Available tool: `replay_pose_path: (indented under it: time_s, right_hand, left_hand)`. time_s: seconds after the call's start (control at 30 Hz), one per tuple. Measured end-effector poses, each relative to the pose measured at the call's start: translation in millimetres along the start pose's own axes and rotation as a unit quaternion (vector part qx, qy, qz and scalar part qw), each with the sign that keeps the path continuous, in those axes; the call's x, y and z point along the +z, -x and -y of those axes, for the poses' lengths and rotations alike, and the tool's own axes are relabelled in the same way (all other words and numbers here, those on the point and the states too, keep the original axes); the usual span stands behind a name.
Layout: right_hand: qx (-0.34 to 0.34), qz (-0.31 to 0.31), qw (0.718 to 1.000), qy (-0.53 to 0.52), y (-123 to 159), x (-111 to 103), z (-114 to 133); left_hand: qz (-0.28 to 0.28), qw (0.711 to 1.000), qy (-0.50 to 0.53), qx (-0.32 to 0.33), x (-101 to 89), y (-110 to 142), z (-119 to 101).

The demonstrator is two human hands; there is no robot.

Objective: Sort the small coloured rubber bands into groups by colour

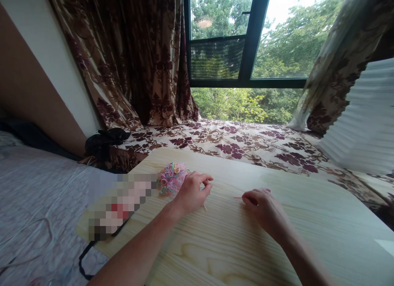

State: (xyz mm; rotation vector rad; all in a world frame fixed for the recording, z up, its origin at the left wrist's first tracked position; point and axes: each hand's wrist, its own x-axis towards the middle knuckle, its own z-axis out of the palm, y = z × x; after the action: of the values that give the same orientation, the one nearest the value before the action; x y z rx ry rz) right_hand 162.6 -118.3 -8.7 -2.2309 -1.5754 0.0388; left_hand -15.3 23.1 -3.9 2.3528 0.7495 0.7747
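Observation:
A pile of small coloured loops (172, 177), in pink, green and yellow and looking like elastic hair ties, lies on the pale wooden table (221, 245). Beside its right edge is my left hand (194, 189), the thumb and index finger slightly apart with nothing seen between them. A short pale strip (205, 208) pokes out below that hand; whether I touch it is hidden. Farther right, my right hand (261, 206) rests low over the tabletop, fingertips pinched on a thin pink strand (237, 197). Something pink (266, 190) shows behind its knuckles, partly hidden.
A blurred-out item (123, 208) with a black strap (81, 257) lies along the table's left edge. Left of it is a bed with white cables (49, 224). Beyond the table, a flowered cloth (234, 140) covers the window ledge. A white pleated sheet (363, 117) stands at right.

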Motion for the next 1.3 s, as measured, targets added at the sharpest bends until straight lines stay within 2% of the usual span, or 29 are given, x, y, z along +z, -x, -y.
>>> replay_pose_path:
  time_s: [0.1, 0.3, 0.53, 0.77, 1.0, 1.17, 1.3]
  right_hand:
    - [-0.005, -0.002, 1.000, 0.015, 0, -2, 0]
    - [0.022, -0.053, 0.998, 0.003, 2, -12, -11]
    - [0.004, -0.038, 0.999, -0.008, 2, 3, -5]
    - [0.017, 0.006, 1.000, 0.015, 0, 6, 12]
    - [0.035, -0.021, 0.999, 0.031, -3, 8, 8]
    - [0.044, -0.082, 0.995, 0.036, 0, -3, 6]
    - [0.026, -0.034, 0.998, 0.049, 1, -1, 15]
  left_hand:
    - [-0.004, 1.000, -0.028, 0.009, -1.9, -2, 2]
    - [-0.031, 0.997, -0.074, 0.017, -8.5, -5, 8]
    - [-0.049, 0.990, -0.131, 0.029, -19.8, -10, 22]
    - [-0.012, 0.985, -0.170, 0.037, -19.3, -9, 25]
    - [0.059, 0.980, -0.182, 0.048, -8.5, -4, 16]
    - [0.056, 0.980, -0.188, 0.040, -0.8, -3, 16]
    - [0.046, 0.981, -0.185, 0.020, 2.6, -3, 17]
